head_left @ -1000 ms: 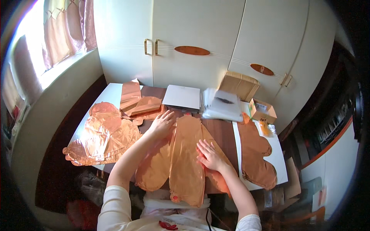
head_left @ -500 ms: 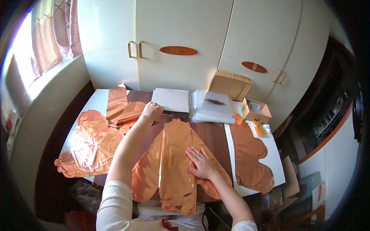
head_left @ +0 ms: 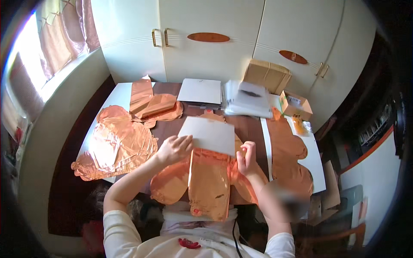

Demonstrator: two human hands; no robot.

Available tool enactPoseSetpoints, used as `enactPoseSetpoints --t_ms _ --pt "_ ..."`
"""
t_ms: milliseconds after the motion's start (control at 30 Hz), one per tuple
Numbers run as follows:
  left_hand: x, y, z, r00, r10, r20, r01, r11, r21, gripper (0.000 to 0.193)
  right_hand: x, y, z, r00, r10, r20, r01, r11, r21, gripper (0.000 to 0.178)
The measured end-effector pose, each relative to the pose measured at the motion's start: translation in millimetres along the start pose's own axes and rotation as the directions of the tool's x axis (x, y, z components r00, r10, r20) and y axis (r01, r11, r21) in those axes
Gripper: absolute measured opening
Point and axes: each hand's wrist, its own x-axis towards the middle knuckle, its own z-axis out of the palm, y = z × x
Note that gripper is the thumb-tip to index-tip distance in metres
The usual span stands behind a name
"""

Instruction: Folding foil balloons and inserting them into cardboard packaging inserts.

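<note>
White card (head_left: 211, 133) over the upper part of the middle foil (head_left: 209, 182), tilted a little; can't tell if they touch. Left grip (head_left: 175, 149) closed on the card's left lower edge. Right grip (head_left: 247, 158) half curled just beside the right edge; can't tell if it holds or touches it. Middle foil copper, long, rounded lobes spreading either side, lying on the surface (head_left: 252, 129). Left of it, crinkled foil (head_left: 122, 137), shiny; folded foil (head_left: 157, 105) behind that. Right, lobed foil (head_left: 286, 157). Far side: card stack (head_left: 200, 91), clear sleeves (head_left: 247, 99), carton (head_left: 266, 75), small open box (head_left: 303, 106), orange packet (head_left: 299, 125) by it. Cabinet (head_left: 215, 17) behind.
</note>
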Motion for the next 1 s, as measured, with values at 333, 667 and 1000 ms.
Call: enactPoseSetpoints --t_ms 333,667,1000 --pt "-24 48 -26 0.939 -0.041 0.341 0.145 0.947 -0.287 0.026 8 -29 -29 0.687 0.035 0.726 0.176 0.961 -0.213 0.027" --pt "-36 53 -15 0.934 -0.158 0.32 0.309 0.806 -0.506 0.016 -15 -14 -30 0.803 -0.007 0.595 0.137 0.975 -0.172 0.026" --pt "-37 45 -25 0.898 -0.048 0.438 0.321 0.751 -0.577 0.029 5 -56 -49 0.579 -0.233 0.782 0.417 0.908 -0.038 0.039"
